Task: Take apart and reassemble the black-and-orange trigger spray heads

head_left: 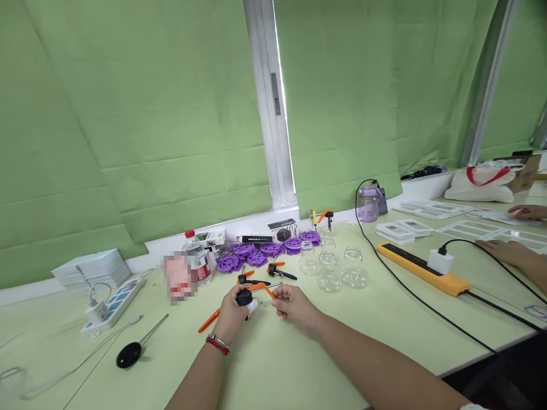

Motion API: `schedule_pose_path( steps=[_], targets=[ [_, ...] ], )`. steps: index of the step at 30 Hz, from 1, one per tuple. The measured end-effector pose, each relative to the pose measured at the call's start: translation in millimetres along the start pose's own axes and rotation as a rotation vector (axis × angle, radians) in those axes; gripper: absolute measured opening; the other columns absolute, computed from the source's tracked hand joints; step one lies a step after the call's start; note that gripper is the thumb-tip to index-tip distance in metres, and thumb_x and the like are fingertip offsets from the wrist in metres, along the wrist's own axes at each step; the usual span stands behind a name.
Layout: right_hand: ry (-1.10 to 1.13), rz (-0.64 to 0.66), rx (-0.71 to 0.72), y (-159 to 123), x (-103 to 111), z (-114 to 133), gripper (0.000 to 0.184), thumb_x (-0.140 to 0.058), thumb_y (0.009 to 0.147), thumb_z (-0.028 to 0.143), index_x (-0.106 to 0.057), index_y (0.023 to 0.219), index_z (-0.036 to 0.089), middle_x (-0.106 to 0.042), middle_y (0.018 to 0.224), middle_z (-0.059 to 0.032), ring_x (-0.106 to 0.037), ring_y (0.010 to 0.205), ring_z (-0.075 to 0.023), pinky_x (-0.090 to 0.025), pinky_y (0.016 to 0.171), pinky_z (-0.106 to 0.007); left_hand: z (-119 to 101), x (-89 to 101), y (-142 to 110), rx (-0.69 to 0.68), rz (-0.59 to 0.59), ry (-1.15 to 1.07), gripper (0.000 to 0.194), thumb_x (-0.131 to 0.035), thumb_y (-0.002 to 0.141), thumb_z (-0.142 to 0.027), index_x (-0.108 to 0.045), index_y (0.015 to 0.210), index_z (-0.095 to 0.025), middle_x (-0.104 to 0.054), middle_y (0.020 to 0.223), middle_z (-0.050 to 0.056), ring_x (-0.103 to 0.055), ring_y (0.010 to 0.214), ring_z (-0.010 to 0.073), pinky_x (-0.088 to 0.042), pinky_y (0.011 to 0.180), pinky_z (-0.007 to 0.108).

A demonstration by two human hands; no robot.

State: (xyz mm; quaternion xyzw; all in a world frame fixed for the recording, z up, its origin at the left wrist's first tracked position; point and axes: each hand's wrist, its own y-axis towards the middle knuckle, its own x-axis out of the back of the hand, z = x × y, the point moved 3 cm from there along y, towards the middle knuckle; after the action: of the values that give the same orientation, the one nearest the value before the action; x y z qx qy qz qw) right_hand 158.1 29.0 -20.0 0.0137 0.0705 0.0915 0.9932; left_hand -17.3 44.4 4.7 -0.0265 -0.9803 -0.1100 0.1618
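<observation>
My left hand (pixel 231 316) is closed around a black round cap (pixel 244 297) with a white part (pixel 253 306) beneath it. An orange crank handle (pixel 264 289) reaches from the cap towards my right hand (pixel 292 307), whose fingers pinch its outer end. Another orange strip (pixel 209 320) shows beside my left wrist; whether it touches the hand I cannot tell. Just beyond my hands lie black-and-orange crank assemblies, one (pixel 280 271) with a dark shaft. A few tiny bits lie on the table between my hands, too small to name.
Purple spoked discs (pixel 257 259) are piled behind, with glass jars (pixel 329 280) to their right. A bottle (pixel 200 262) stands left, near a black round-headed utensil (pixel 129 355). At right lie a yellow power strip (pixel 421 270), cables and another person's hands (pixel 504 251).
</observation>
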Motion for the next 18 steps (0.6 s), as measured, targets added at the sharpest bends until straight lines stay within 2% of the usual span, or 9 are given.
schedule_pose_path(
  steps=[5,8,10,13,15,18],
  targets=[
    [0.004,0.032,0.025,3,1,-5,0.033,-0.071,0.060,0.033,-0.057,0.084,0.014,-0.054,0.064,0.0040,-0.048,0.050,-0.0069,-0.036,0.048,-0.021,-5,-9.2,-4,-0.029,0.061,-0.085,0.048,-0.071,0.058,-0.038,-0.052,0.097,-0.018,-0.058,0.080,0.001,-0.056,0.069,0.0146,-0.045,0.059,0.025],
    [0.030,0.056,0.022,2,2,-5,0.034,-0.071,0.060,0.031,-0.059,0.086,0.014,-0.055,0.065,0.0031,-0.046,0.050,-0.0067,-0.033,0.047,-0.021,-3,-13.2,-5,0.005,0.122,-0.101,0.048,-0.068,0.062,-0.041,-0.049,0.101,-0.020,-0.057,0.075,-0.001,-0.055,0.059,0.0132,-0.045,0.057,0.026],
    [0.050,0.066,0.014,0,1,-3,0.033,-0.072,0.059,0.030,-0.061,0.085,0.014,-0.057,0.066,0.0022,-0.044,0.050,-0.0063,-0.032,0.048,-0.021,-4,-13.3,-5,0.006,0.119,-0.052,0.047,-0.067,0.064,-0.042,-0.047,0.100,-0.020,-0.055,0.071,-0.002,-0.051,0.052,0.0112,-0.043,0.054,0.026],
    [0.084,0.083,0.005,-3,-1,1,0.032,-0.073,0.058,0.028,-0.065,0.085,0.014,-0.060,0.070,0.0002,-0.043,0.051,-0.0063,-0.031,0.049,-0.022,-11,-11.1,-7,-0.074,0.091,-0.009,0.048,-0.072,0.060,-0.038,-0.047,0.098,-0.019,-0.056,0.084,0.002,-0.054,0.064,0.0126,-0.043,0.060,0.025],
    [0.100,0.080,0.003,-4,-1,3,0.032,-0.073,0.057,0.027,-0.067,0.085,0.014,-0.061,0.070,-0.0004,-0.043,0.052,-0.0066,-0.031,0.050,-0.022,-16,-11.8,-11,-0.096,0.161,-0.027,0.052,-0.073,0.059,-0.032,-0.047,0.103,-0.020,-0.055,0.089,0.002,-0.053,0.070,0.0127,-0.042,0.063,0.024],
    [0.091,0.058,0.007,-3,0,3,0.029,-0.075,0.055,0.025,-0.068,0.081,0.013,-0.060,0.065,0.0000,-0.043,0.051,-0.0069,-0.031,0.051,-0.023,-19,-15.3,-17,-0.030,0.329,-0.093,0.066,-0.075,0.058,-0.028,-0.043,0.116,-0.022,-0.052,0.082,0.000,-0.047,0.063,0.0099,-0.038,0.056,0.021]
  ],
)
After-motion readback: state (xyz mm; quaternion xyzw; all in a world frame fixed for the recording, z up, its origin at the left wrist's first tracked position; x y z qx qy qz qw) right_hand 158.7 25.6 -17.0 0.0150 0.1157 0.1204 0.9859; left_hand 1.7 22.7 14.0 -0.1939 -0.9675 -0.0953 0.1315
